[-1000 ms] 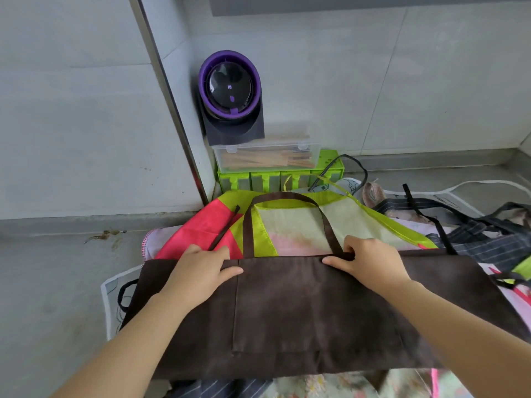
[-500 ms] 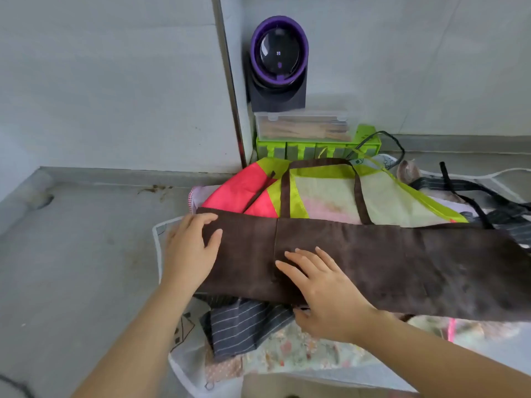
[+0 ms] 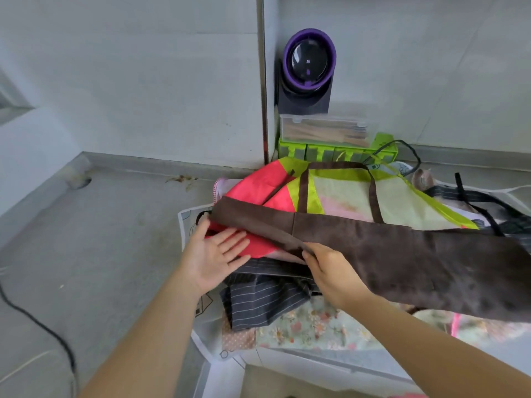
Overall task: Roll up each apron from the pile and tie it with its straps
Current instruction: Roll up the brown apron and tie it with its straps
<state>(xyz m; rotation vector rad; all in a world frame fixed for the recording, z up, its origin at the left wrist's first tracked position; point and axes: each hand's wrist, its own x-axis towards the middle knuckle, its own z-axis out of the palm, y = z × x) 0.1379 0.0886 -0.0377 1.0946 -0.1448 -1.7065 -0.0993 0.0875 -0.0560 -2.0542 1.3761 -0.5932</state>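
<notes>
On grey counter (image 3: 115,239), across the pile of aprons (image 3: 258,300): brown apron (image 3: 402,254), folded into a long band (seemingly the shape for rolling, left end first). Near edge pinched and held up by right hand (image 3: 330,271); left hand (image 3: 212,254) flat, fingers straight, pressing pink apron (image 3: 258,185) beneath, likely steadying the heap.

Brown apron (image 3: 402,254) folded into a long band, near edge raised at the right hand (image 3: 330,272); apron pile (image 3: 267,300) beneath, under left hand (image 3: 214,255)
</notes>
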